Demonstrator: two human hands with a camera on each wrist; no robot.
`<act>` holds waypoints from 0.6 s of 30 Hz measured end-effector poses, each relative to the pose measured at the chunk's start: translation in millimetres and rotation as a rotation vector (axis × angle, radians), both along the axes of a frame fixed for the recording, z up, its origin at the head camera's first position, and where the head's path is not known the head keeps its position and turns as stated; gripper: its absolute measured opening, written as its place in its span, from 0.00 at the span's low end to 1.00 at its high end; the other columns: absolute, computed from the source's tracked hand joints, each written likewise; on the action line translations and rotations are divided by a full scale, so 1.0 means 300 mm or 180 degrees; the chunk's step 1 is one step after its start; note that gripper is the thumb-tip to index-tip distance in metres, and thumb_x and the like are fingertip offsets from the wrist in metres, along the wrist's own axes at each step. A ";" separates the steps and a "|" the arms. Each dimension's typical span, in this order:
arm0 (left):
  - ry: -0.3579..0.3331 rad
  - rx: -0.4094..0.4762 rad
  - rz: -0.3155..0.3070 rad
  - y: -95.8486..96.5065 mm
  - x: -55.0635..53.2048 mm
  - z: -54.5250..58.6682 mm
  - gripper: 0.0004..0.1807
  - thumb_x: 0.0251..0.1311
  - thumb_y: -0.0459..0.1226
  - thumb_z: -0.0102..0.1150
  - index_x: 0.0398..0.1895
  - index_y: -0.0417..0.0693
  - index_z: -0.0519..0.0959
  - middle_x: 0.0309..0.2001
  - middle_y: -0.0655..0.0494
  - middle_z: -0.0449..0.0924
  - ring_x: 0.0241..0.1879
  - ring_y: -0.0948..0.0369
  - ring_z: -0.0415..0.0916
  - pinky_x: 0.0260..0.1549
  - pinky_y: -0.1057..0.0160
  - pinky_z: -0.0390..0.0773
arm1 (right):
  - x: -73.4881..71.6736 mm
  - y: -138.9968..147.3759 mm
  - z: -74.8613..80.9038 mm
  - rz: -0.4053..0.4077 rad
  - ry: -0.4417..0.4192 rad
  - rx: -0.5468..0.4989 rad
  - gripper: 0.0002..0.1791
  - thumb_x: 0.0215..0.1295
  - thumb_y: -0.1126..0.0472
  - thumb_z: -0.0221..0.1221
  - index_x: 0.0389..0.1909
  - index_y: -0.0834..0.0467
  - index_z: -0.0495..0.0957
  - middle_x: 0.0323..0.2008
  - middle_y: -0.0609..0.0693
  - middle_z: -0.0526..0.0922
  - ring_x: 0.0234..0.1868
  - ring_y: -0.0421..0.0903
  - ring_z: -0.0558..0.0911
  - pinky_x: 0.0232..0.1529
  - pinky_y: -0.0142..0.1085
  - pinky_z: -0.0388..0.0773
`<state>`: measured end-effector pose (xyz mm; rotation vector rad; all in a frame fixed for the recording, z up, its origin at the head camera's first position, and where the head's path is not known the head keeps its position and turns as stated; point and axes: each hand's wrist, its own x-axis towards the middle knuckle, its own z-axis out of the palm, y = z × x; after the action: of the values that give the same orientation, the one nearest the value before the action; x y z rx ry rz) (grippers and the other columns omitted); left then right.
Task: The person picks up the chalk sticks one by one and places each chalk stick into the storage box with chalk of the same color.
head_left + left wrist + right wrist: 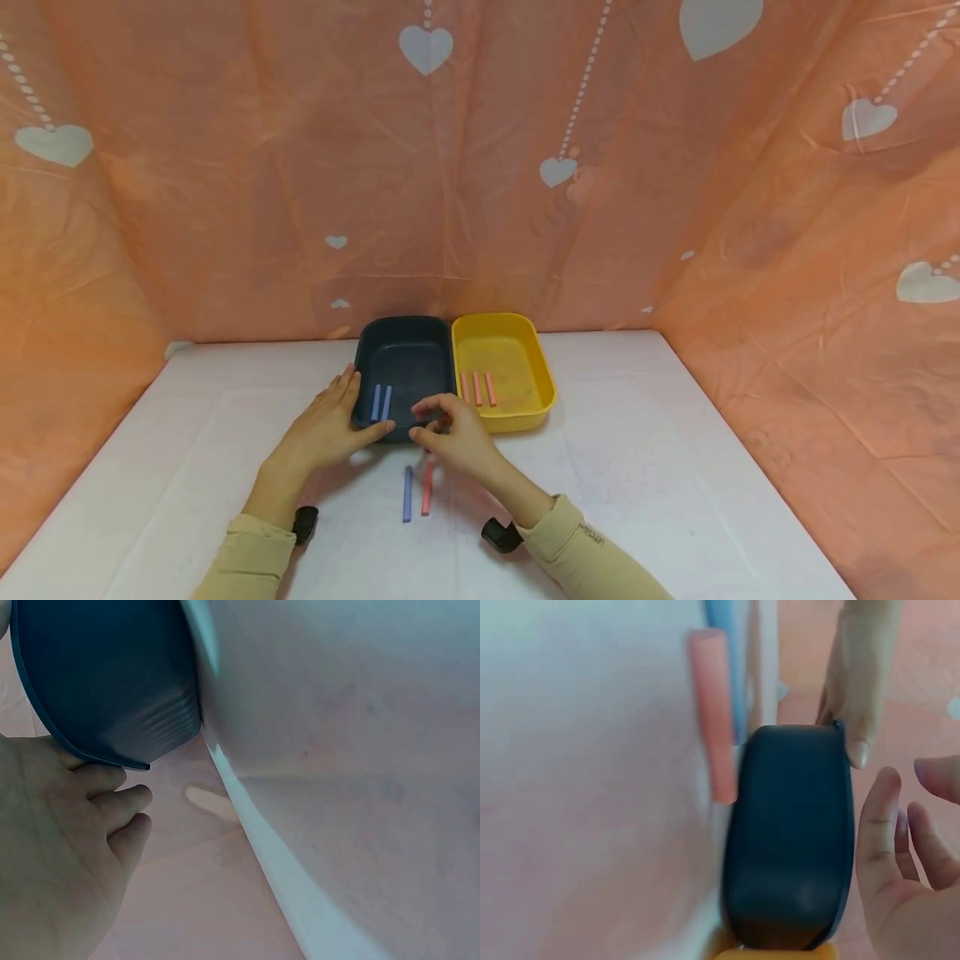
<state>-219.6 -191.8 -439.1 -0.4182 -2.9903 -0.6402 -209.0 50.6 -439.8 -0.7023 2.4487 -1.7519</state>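
Observation:
My left hand (321,427) rests against the left side of a dark blue tray (408,358), its fingers fairly straight along the outer wall and its thumb at the near rim. Two blue chalk sticks (381,403) lie inside that tray. Over the tray's near right corner hovers my right hand (463,440); in the right wrist view its thumb and fingers are spread apart with nothing between them. On the white table in front of the tray lie a blue chalk stick (407,494) and a pink chalk stick (427,490), side by side.
A yellow tray (517,362) stands against the dark one on its right, with three pink chalk sticks (477,389) in it. Both trays sit at the back edge of the white-covered table (637,467). An orange curtain with white hearts (480,208) hangs behind and at the sides.

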 end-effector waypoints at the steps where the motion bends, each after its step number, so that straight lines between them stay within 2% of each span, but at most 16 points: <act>1: 0.0009 -0.0001 0.0001 0.000 0.001 0.000 0.63 0.63 0.69 0.59 0.78 0.23 0.51 0.81 0.28 0.45 0.79 0.33 0.46 0.74 0.33 0.54 | 0.007 0.009 -0.006 0.0007 0.0005 0.0039 0.16 0.67 0.65 0.68 0.52 0.66 0.82 0.47 0.55 0.83 0.34 0.40 0.81 0.35 0.26 0.80; 6: 0.0060 0.0002 0.0000 0.002 0.003 0.002 0.63 0.63 0.68 0.59 0.78 0.23 0.52 0.80 0.28 0.46 0.79 0.33 0.47 0.74 0.33 0.55 | 0.025 0.046 -0.036 0.0121 0.0002 0.0327 0.16 0.66 0.64 0.68 0.52 0.65 0.82 0.45 0.55 0.84 0.36 0.38 0.80 0.37 0.27 0.80; 14: 0.0083 0.0009 -0.0012 0.007 0.007 0.004 0.63 0.62 0.68 0.60 0.77 0.23 0.53 0.80 0.27 0.48 0.78 0.33 0.49 0.73 0.33 0.57 | 0.030 0.072 -0.058 0.0486 -0.0108 0.0810 0.15 0.64 0.61 0.72 0.49 0.62 0.84 0.37 0.47 0.82 0.28 0.36 0.79 0.29 0.27 0.80; 18: 0.0065 0.0007 -0.0014 0.006 0.009 0.006 0.63 0.63 0.68 0.60 0.77 0.22 0.53 0.80 0.27 0.47 0.78 0.32 0.49 0.73 0.33 0.56 | 0.026 0.072 -0.060 0.0522 -0.0027 0.1105 0.16 0.62 0.59 0.73 0.48 0.60 0.84 0.35 0.45 0.81 0.29 0.34 0.77 0.31 0.26 0.77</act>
<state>-216.9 -189.9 -437.4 -0.4286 -2.9699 -0.6355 -201.3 72.3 -457.9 -0.8236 2.5123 -1.2274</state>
